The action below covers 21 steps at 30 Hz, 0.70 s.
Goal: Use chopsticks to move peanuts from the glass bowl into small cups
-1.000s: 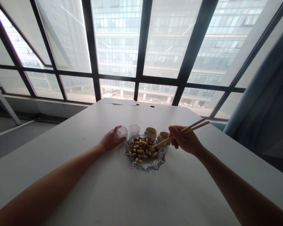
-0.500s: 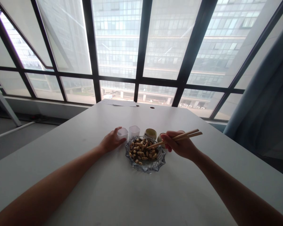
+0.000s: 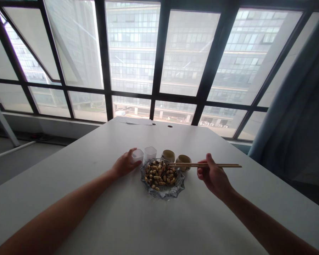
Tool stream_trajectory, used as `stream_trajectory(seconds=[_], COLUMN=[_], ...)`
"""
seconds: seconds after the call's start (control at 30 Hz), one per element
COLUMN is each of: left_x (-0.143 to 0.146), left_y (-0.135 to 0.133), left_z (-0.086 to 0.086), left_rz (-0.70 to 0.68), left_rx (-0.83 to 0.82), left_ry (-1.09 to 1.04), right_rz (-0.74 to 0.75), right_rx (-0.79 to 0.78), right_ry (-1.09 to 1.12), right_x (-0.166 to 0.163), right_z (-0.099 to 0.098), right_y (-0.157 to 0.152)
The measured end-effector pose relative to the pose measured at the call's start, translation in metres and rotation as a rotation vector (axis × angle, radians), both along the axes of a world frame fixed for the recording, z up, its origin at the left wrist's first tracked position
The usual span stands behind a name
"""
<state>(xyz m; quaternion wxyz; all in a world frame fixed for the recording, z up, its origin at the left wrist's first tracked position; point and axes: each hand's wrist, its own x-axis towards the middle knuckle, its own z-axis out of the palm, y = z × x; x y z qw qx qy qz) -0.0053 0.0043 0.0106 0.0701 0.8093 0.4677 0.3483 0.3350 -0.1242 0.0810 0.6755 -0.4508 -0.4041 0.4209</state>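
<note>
A cut-glass dish [image 3: 175, 189] full of peanuts [image 3: 160, 175] sits in the middle of the white table [image 3: 138, 219]. My right hand [image 3: 214, 177] is closed on a pair of wooden chopsticks [image 3: 223, 165], held level, with their tips over the far right rim of the dish. My left hand [image 3: 124, 164] wraps round a small clear plastic cup [image 3: 137, 154] just left of the dish. A second clear cup [image 3: 150, 153] and two small tan ceramic cups [image 3: 168, 155] [image 3: 183, 159] stand in a row behind the dish.
Tall dark-framed windows [image 3: 159, 71] rise beyond the table's far edge. A blue-grey curtain [image 3: 300, 117] hangs at the right. Papers [image 3: 134, 121] lie at the far edge of the table, near a small round hole [image 3: 170, 126].
My right hand has drawn back to the right and lifted the chopstick tips out of the peanuts, levelling the sticks. My left hand stays on the cup.
</note>
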Motion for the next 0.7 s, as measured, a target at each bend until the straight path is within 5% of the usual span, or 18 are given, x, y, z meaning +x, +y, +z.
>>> stream_trajectory(seconds=[0.33, 0.7], left_x=[0.0, 0.001], left_y=[0.0, 0.0], left_z=[-0.001, -0.001], left_rz=[0.004, -0.021], left_rx=[0.002, 0.013], left_ry=[0.001, -0.004], right_rz=[-0.019, -0.052], right_rx=[0.077, 0.327], right_ry=[-0.087, -0.446], right_x=[-0.011, -0.018], right_z=[-0.046, -0.057], right_y=[-0.037, -0.048])
